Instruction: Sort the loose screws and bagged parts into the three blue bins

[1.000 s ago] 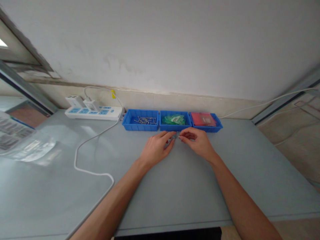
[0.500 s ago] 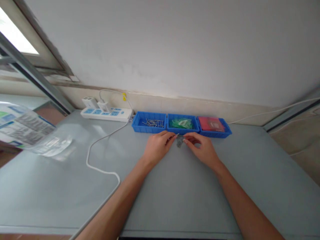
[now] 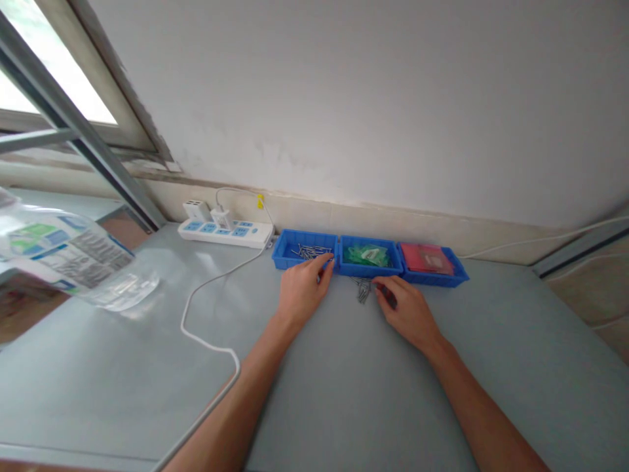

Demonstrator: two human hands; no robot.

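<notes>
My left hand point(image 3: 303, 288) is at the front right corner of the left blue bin point(image 3: 282, 257), thumb and forefinger pinched on what looks like a thin metal screw, only a tip of which shows. Several silver screws point(image 3: 309, 251) lie loose inside that bin. A small pile of similar screws point(image 3: 363, 290) rests on the table in front of the middle blue bin point(image 3: 348, 267). At the right edge of this pile is my right hand point(image 3: 407, 311), fingers curled and tips close together; whatever they pinch is too small to make out.
Green plastic pieces point(image 3: 368, 254) fill the middle bin. Red packets point(image 3: 426, 258) lie in the right blue bin point(image 3: 459, 272). A white power strip point(image 3: 226, 235) with a cable point(image 3: 196, 333) sits at back left, and a clear bottle point(image 3: 88, 255) is at far left on the grey table point(image 3: 334, 393).
My left hand has moved left, away from the pile to the left bin's corner. The right hand stays beside the pile, and the whole view has shifted slightly.
</notes>
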